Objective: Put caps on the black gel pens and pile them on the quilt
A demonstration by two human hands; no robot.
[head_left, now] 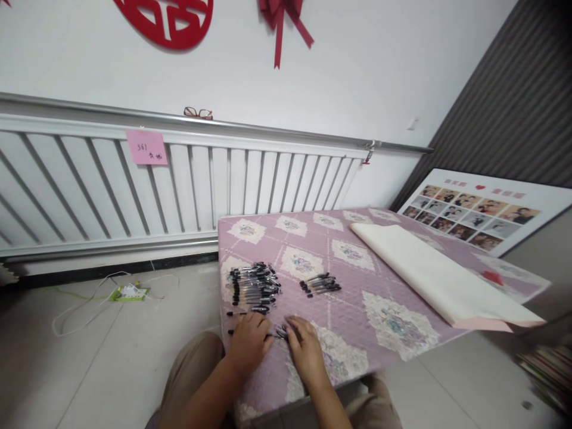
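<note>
My left hand (249, 342) is closed over pens near the front left of the table, its fingers bent down. The dark end of one pen sticks out to its left. My right hand (306, 345) faces it, with curled fingers and thumb against the ends of black-capped pens (280, 332) between the hands. How many pens each hand grips is hidden. Just beyond my left hand lies a loose pen (259, 310). Further back is a large pile of clear pens (254, 285) with black caps, laid roughly side by side. A smaller pile of pens (320, 285) lies to its right.
The table wears a purple patterned cloth (313, 238). A large cream sheet (415, 268) lies folded across its right side, beside a small red item (493, 277). A white radiator (263, 179) runs behind. A power strip (129, 292) with cords is on the floor at left.
</note>
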